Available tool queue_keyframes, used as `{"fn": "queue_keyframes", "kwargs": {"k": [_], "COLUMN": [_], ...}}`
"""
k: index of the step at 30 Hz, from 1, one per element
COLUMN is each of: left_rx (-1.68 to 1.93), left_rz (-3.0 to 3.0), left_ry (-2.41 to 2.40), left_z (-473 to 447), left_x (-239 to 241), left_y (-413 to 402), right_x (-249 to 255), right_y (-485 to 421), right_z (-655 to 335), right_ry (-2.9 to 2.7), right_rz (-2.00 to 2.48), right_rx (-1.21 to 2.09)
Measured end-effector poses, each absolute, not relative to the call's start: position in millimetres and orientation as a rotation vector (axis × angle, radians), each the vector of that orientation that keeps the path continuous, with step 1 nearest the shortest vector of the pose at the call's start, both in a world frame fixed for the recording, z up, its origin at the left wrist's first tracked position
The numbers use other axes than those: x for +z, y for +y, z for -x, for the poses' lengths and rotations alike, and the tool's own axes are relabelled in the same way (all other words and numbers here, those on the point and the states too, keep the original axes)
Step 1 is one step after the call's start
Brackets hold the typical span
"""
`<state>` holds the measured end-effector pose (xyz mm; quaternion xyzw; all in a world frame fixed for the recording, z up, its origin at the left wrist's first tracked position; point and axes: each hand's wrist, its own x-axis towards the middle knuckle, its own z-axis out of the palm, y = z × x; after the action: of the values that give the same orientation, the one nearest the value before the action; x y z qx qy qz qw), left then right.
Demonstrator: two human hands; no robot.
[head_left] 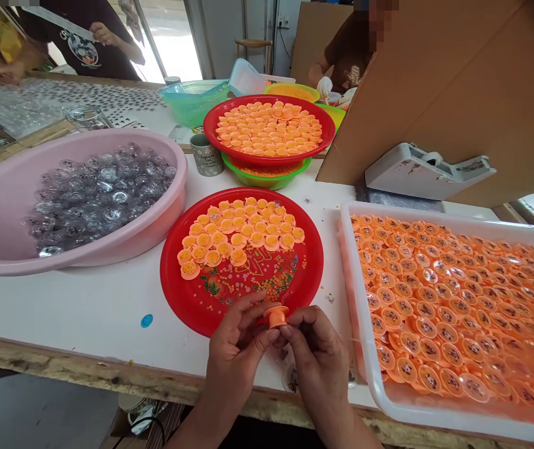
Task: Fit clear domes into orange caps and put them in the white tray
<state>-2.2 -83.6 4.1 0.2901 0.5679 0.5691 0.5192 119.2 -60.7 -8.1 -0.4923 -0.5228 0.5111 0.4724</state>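
Note:
Between my fingertips is a small orange spool-shaped plastic piece (277,317), with a wide rim on top and a narrower body. My left hand (240,350) pinches it from the left with the thumb in front. From the other side, the thumb and fingers of my right hand (317,352) close on it too. Just beyond lies a red tray (311,274) with a printed pattern, its far half covered by several similar orange pieces (239,223). A clear plastic piece (290,378) lies partly hidden below my right hand.
At left stands a pink basin (176,206) of clear caps (108,181). A white bin (365,349) of orange pieces with printed faces is on the right. Behind are a mug (206,156), a raised red tray (211,134), a tape dispenser (428,169), cardboard (454,81) and two people.

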Motion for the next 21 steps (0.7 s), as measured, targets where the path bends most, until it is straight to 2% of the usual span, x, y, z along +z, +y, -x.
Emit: {"fn": "queue_keyframes", "kwargs": {"k": [5,12,21], "left_rx": [1.31,1.354,1.245], "left_rz": [-0.613,-0.682,-0.884], "left_ry": [1.214,1.469,1.646], "left_z": [2.2,9.3,19.0], "left_x": [1.0,-5.3,-10.6], "left_y": [-78.9,-70.3,-67.3], "right_x": [-12.4,-20.1,-17.7], "right_y": [-60.3,-49.8,-44.6], "right_z": [-116.3,-95.6,-89.2], "right_ry": [-1.379,-1.521,-1.422], "right_rz": [1.168,1.256,1.225], "right_rx": [1.147,0.998,1.024]}}
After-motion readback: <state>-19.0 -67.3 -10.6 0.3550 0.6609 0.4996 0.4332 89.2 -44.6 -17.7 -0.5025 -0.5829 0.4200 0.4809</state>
